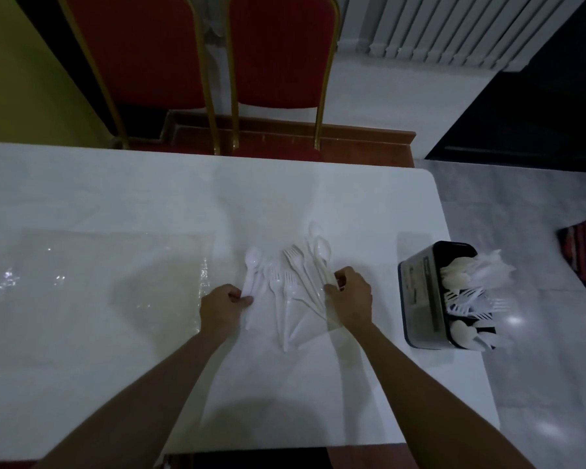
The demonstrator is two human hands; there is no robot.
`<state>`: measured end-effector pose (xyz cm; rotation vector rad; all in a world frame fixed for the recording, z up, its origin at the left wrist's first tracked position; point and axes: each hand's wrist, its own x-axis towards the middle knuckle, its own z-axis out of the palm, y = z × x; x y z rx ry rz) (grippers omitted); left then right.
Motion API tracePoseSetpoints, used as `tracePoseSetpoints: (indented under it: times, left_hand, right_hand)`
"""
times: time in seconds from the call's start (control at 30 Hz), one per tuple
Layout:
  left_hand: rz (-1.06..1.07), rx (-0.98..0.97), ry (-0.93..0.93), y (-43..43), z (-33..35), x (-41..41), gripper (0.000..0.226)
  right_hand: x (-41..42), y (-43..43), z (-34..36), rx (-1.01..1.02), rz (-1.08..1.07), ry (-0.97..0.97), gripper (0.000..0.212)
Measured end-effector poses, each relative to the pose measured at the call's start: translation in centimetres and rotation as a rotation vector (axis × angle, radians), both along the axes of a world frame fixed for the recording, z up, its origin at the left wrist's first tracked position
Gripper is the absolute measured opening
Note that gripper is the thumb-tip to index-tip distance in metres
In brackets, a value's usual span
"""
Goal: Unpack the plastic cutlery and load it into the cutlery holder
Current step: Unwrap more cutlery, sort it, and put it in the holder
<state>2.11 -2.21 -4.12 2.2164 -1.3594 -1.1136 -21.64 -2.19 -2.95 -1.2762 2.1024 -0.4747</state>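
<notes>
Fingers of left hand [224, 304] pinch a white spoon [252, 263], those of right hand [352, 296] grip beige spoons [321, 253]

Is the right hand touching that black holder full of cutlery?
Apart. The head view shows bare table between the right hand and the holder; the hand grips a cream spoon from the pile instead.

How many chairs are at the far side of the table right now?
2. One red chair stands behind the table, left of centre; the second chair stands close on its right. Others may be outside the frame.
</notes>
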Motion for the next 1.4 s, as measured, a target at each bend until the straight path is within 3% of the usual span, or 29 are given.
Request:
tracePoseSetpoints:
  times: [0.13,0.33,0.57,0.8,0.9,1.13,1.27,1.4]
  left_hand:
    - [0.061,-0.02,-0.014,0.0,0.4,0.6,0.019]
    - [0.039,-0.09,0.005,0.3,0.8,0.9,0.018]
    - [0.034,-0.134,0.114,0.8,1.1,0.6,0.033]
    - [-0.14,-0.25,-0.124,1.2,1.0,0.0,0.04]
    - [-0.253,-0.255,-0.105,1.4,1.3,-0.6,0.03]
    - [-0.21,-0.128,-0.086,1.5,0.7,-1.3,0.022]
    - [-0.136,-0.138,-0.094,1.4,1.0,-1.1,0.022]
    - [-0.105,-0.14,-0.087,1.5,0.9,-0.9,0.021]
  right_hand:
    - [1.6,0.2,0.0,-0.025,-0.011,-0.064,0.016]
    - [0.0,0.2,0.1,-0.001,-0.321,-0.063,0.018]
    - [-1.7,0.6,-0.2,-0.042,-0.293,-0.104,0.015]
    - [-2.6,0.4,-0.6,-0.026,-0.402,-0.051,0.021]
    - [-2.7,0.3,-0.3,0.011,-0.434,-0.032,0.027]
    - [-1.9,-0.3,-0.2,-0.035,-0.286,0.205,0.033]
    - [-1.9,-0.8,-0.4,-0.032,-0.167,0.152,0.036]
    - [-2.4,-0.9,-0.5,-0.054,-0.254,0.044,0.022]
